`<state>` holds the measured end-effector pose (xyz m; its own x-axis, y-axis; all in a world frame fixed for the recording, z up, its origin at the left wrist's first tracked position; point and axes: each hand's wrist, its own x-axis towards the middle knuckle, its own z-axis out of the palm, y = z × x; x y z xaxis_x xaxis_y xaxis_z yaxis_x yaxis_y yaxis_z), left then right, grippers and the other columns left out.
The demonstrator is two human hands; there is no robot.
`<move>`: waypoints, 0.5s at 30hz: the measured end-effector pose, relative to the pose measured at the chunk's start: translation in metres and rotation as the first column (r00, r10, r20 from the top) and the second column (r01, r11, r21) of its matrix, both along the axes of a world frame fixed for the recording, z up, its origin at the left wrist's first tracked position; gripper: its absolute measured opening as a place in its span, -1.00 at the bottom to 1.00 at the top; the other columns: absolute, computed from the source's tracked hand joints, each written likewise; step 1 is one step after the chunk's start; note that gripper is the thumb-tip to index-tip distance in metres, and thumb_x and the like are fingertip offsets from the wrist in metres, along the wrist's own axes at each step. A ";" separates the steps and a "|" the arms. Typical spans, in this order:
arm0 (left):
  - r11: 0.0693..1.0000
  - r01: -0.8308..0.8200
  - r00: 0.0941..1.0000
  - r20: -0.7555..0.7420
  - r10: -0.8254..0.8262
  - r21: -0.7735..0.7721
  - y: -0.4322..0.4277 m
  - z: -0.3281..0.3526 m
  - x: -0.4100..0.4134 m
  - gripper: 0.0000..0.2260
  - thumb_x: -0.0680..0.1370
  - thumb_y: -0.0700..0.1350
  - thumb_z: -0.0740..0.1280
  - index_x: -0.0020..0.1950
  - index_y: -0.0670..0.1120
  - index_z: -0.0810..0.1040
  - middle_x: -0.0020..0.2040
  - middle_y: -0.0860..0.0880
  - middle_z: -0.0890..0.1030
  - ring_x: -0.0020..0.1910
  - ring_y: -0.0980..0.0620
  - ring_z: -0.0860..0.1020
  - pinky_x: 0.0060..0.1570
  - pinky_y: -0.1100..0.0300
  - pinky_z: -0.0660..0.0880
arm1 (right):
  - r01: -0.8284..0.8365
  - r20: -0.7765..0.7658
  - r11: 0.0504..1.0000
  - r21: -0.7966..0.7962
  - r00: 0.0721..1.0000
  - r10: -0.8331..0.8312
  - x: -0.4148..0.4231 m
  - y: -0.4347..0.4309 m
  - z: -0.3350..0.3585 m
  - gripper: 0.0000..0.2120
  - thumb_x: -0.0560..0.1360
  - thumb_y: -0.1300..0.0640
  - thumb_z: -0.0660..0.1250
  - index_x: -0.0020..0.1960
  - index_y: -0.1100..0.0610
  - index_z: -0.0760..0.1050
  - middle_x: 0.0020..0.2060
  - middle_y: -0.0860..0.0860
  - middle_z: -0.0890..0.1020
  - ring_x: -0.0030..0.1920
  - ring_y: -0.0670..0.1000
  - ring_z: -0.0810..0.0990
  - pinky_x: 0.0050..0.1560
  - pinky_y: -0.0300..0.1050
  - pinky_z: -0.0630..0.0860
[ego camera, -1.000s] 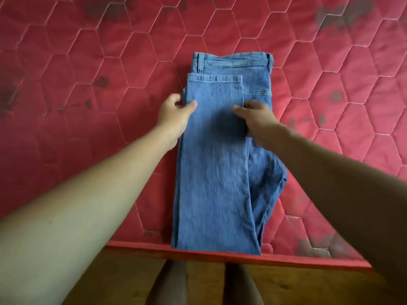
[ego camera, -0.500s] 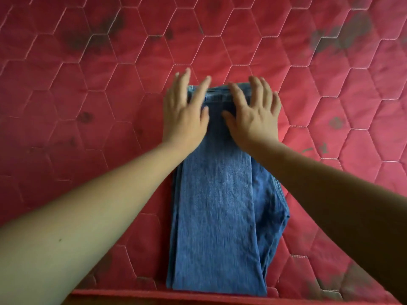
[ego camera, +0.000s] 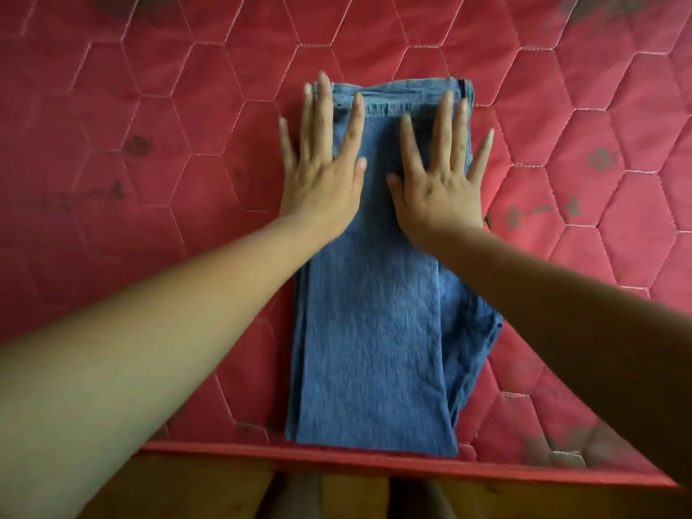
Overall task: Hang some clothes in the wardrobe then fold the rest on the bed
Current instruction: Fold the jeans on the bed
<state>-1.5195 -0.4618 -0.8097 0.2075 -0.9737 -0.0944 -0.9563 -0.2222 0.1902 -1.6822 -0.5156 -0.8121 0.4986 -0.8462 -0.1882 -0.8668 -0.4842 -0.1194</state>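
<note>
A pair of blue jeans (ego camera: pixel 374 331) lies folded in a long strip on the red quilted bed (ego camera: pixel 149 162), its near end at the mattress edge. My left hand (ego camera: pixel 324 166) lies flat with straight, spread fingers on the far left part of the jeans, fingertips at the waistband end. Beside it my right hand (ego camera: pixel 440 174) presses flat on the far right part in the same way. Both palms cover the top fold; the waistband (ego camera: pixel 397 91) shows just beyond the fingertips.
The bed's red piped front edge (ego camera: pixel 374 462) runs across the bottom. Below it is a wooden floor (ego camera: pixel 187 492) where my legs (ego camera: pixel 299 496) stand. Dark stains dot the mattress on both sides of the jeans.
My hands went from pinching the folded leg end to lying flat on it at the waistband. Since half a second ago the fingers have spread wider and the camera has moved closer.
</note>
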 end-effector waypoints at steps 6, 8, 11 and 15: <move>0.987 0.128 0.991 0.034 -0.132 0.095 0.134 -0.023 -0.035 -0.42 0.65 0.14 0.16 0.64 0.06 0.11 0.65 -0.19 -0.05 0.63 -0.19 -0.09 0.50 -0.32 0.03 | -0.197 -0.082 0.978 0.065 0.976 0.202 -0.082 0.117 -0.017 -0.33 0.63 -0.33 -0.01 0.66 -0.09 -0.01 0.65 0.11 -0.06 0.64 0.20 -0.10 0.49 0.50 -0.09; 0.986 0.131 0.990 0.042 -0.136 0.105 0.138 -0.036 -0.032 -0.41 0.64 0.15 0.14 0.64 0.04 0.12 0.65 -0.20 -0.05 0.63 -0.20 -0.09 0.51 -0.29 0.04 | -0.211 -0.097 0.976 0.060 0.971 0.216 -0.086 0.116 -0.028 -0.31 0.62 -0.38 -0.07 0.66 -0.13 -0.09 0.65 0.09 -0.10 0.64 0.17 -0.12 0.51 0.47 -0.11; 0.981 0.149 0.986 0.053 -0.157 0.123 0.134 -0.033 -0.034 -0.42 0.65 0.15 0.11 0.65 0.03 0.09 0.65 -0.21 -0.06 0.63 -0.21 -0.11 0.53 -0.27 0.02 | -0.216 -0.085 0.974 0.063 0.972 0.220 -0.083 0.113 -0.027 -0.31 0.63 -0.37 -0.08 0.66 -0.12 -0.12 0.65 0.10 -0.11 0.64 0.17 -0.13 0.51 0.46 -0.12; 0.990 0.073 0.994 0.072 -0.082 0.122 0.148 -0.012 -0.050 -0.39 0.64 0.16 0.11 0.65 0.01 0.07 0.64 -0.22 -0.08 0.63 -0.22 -0.11 0.51 -0.35 -0.05 | -0.115 -0.046 0.992 0.043 0.992 0.117 -0.083 0.138 -0.010 -0.31 0.65 -0.31 -0.04 0.67 0.00 -0.04 0.64 0.18 -0.09 0.63 0.22 -0.15 0.50 0.48 -0.18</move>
<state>-1.5699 -0.3137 -0.8218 0.1430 -0.9699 -0.1974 -0.9822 -0.1635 0.0921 -1.7654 -0.3774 -0.8224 0.5820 -0.7746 -0.2473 -0.8105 -0.5772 -0.0997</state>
